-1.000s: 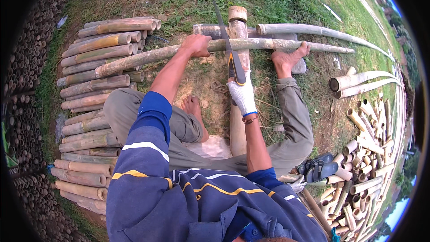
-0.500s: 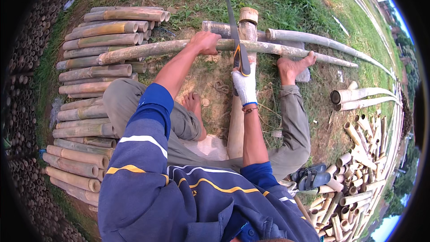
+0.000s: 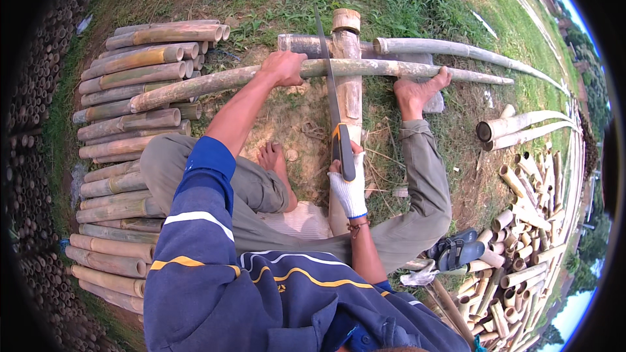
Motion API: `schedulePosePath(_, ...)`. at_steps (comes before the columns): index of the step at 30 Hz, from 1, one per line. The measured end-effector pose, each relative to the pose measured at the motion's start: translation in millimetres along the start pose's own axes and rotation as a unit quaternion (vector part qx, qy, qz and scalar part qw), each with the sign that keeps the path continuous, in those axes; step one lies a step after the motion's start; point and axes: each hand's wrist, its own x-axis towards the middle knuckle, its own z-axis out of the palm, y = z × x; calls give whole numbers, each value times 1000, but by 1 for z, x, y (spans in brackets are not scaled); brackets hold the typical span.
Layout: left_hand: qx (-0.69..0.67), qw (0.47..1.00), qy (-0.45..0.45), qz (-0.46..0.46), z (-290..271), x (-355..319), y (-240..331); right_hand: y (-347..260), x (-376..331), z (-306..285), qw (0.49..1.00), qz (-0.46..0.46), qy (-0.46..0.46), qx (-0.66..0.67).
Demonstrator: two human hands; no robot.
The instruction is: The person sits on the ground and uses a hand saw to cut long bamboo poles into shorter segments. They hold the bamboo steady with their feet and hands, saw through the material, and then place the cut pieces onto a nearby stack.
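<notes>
A long bamboo pole [image 3: 215,81] lies crosswise in front of me, over an upright-pointing wooden support [image 3: 347,88]. My left hand [image 3: 283,68] grips the pole just left of the support. In a white fingerless-looking glove, my right hand [image 3: 347,179] is closed round the black and orange handle of a hand saw [image 3: 330,81]. The saw's blade crosses the pole close to the support's left edge, its tip pointing away from me. My bare right foot [image 3: 417,94] presses on the pole right of the support, and my left foot [image 3: 274,163] rests on the ground.
Cut bamboo lengths [image 3: 134,120] are stacked along the left. At the lower right lies a heap of short bamboo pieces [image 3: 515,274], with dark sandals [image 3: 456,254] beside it. More long poles [image 3: 456,49] stretch off to the right.
My right hand has drawn the saw back toward me, so its handle sits well nearer my body. My left hand stays on the pole; the whole view has shifted slightly.
</notes>
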Motion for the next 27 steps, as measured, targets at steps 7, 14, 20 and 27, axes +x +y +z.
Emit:
schedulePosePath(7,2,999,36,-14,-3,-9,10,16,63,16,995,-74,15,-59)
schedulePosePath(14,-2,999,10,-34,-3,-7,10,-23,-110,-55,998,43,-19,-29)
schedulePosePath(20,6,999,24,-33,-5,-7,13,13,50,7,1000,7,5,8)
schedulePosePath(27,30,999,9,-36,-7,-5,15,-6,13,-5,999,-34,22,10)
